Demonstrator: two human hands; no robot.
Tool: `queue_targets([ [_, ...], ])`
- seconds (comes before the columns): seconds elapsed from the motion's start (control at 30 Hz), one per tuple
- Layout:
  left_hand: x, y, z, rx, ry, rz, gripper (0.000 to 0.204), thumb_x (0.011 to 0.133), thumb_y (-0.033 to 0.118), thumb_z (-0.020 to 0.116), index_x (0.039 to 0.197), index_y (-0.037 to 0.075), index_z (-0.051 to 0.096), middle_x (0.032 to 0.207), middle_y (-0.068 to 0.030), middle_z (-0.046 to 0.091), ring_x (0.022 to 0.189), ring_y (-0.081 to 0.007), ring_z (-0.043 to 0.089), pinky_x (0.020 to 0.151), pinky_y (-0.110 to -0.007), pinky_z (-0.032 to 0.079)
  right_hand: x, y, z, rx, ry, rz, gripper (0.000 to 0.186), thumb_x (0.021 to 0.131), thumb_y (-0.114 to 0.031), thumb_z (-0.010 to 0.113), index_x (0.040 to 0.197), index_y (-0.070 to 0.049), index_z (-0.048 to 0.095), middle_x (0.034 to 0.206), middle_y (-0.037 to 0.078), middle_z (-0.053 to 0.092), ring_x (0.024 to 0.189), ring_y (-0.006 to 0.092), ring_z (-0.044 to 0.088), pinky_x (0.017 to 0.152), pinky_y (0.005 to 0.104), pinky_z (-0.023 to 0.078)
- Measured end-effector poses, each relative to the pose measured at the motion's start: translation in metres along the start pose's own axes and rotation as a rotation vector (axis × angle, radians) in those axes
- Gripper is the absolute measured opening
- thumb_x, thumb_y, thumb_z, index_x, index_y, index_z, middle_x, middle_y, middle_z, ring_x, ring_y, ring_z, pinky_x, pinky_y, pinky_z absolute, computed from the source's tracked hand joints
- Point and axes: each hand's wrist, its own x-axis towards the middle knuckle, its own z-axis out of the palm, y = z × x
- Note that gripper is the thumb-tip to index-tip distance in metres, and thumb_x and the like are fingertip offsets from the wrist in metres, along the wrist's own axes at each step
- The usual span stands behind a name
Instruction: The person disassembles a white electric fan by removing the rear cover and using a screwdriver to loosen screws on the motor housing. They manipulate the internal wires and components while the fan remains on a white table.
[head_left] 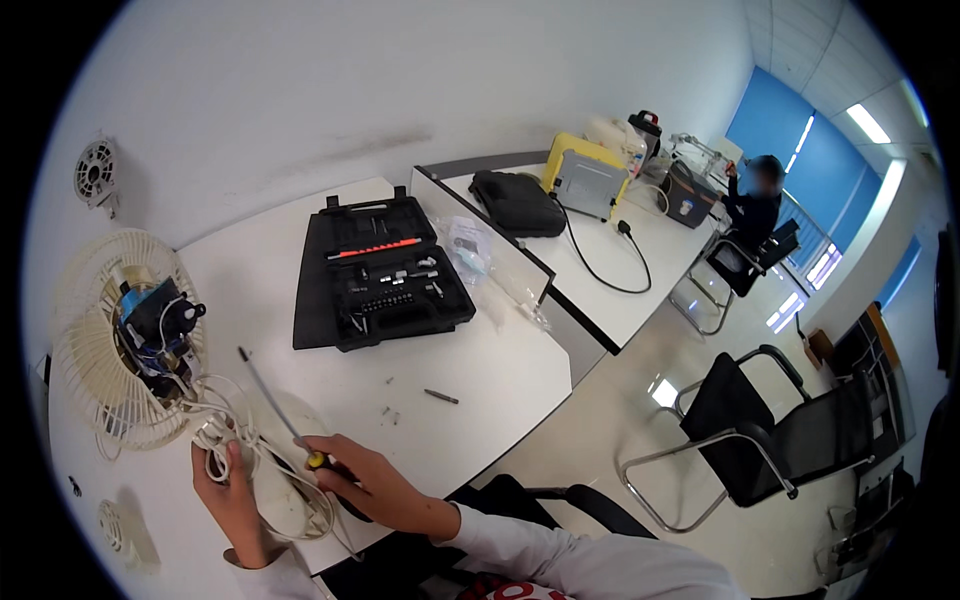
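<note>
In my right hand (385, 490) is a screwdriver (272, 398) with a yellow-and-black handle, its long metal shaft slanting up and to the left. My left hand (232, 495) is closed around a looped white cord (216, 450). Beneath and between my hands lies the cream-coloured base (280, 500) of an electric fan, with more cord draped over it. The fan's head (110, 340) is at the left, its round cage around an exposed motor (157, 325) with loose wires. The screwdriver's tip is in the air, apart from the fan.
A black tool case (385, 270) stands open on the white table (490, 385). A dark bit (441, 396) and several small screws (390, 412) lie nearer me. Beyond the divider are a black case (517, 203) and a yellow-grey case (588, 178). Another person (757, 205) sits farther back.
</note>
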Motion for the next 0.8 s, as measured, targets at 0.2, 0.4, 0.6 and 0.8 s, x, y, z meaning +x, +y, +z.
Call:
queue_targets([
  [0.2, 0.001, 0.024, 0.018, 0.018, 0.03, 0.013, 0.021, 0.085, 0.004, 0.063, 0.106, -0.002, 0.059, 0.098, -0.0078, 0.063, 0.087, -0.0142, 0.057, 0.078, -0.027, 0.048, 0.0, 0.0, -0.022, -0.181, 0.063, 0.245, 0.043, 0.095, -0.01, 0.051, 0.137, -0.015, 0.045, 0.071, 0.007, 0.058, 0.06, 0.0144, 0.056, 0.06, 0.0294, 0.047],
  [0.4, 0.008, 0.023, 0.006, 0.056, 0.064, 0.053, 0.032, 0.081, 0.01, 0.071, 0.107, -0.002, 0.059, 0.089, -0.0096, 0.067, 0.084, -0.012, 0.062, 0.076, -0.025, 0.048, 0.001, -0.014, -0.011, -0.019, 0.012, 0.163, 0.038, 0.097, -0.01, 0.04, 0.134, 0.001, 0.04, 0.081, 0.004, 0.055, 0.065, 0.0101, 0.046, 0.065, 0.0231, 0.041],
  [0.6, 0.007, 0.016, 0.015, -0.023, 0.082, 0.018, 0.023, 0.085, 0.012, 0.068, 0.102, -0.002, 0.06, 0.084, -0.0088, 0.067, 0.078, -0.0101, 0.058, 0.073, -0.023, 0.046, 0.004, -0.009, -0.004, -0.182, -0.101, 0.079, 0.035, 0.095, -0.003, 0.043, 0.13, 0.002, 0.041, 0.087, 0.007, 0.058, 0.065, 0.0076, 0.047, 0.058, 0.0203, 0.041],
  [0.8, 0.007, 0.011, 0.017, -0.075, 0.075, 0.055, 0.02, 0.087, 0.01, 0.066, 0.101, -0.002, 0.06, 0.083, -0.0082, 0.066, 0.076, -0.0096, 0.056, 0.072, -0.023, 0.045, 0.007, -0.012, 0.0, -0.116, -0.086, 0.116, 0.034, 0.095, -0.004, 0.047, 0.128, 0.004, 0.042, 0.084, 0.007, 0.059, 0.066, 0.0098, 0.051, 0.063, 0.0224, 0.044],
])
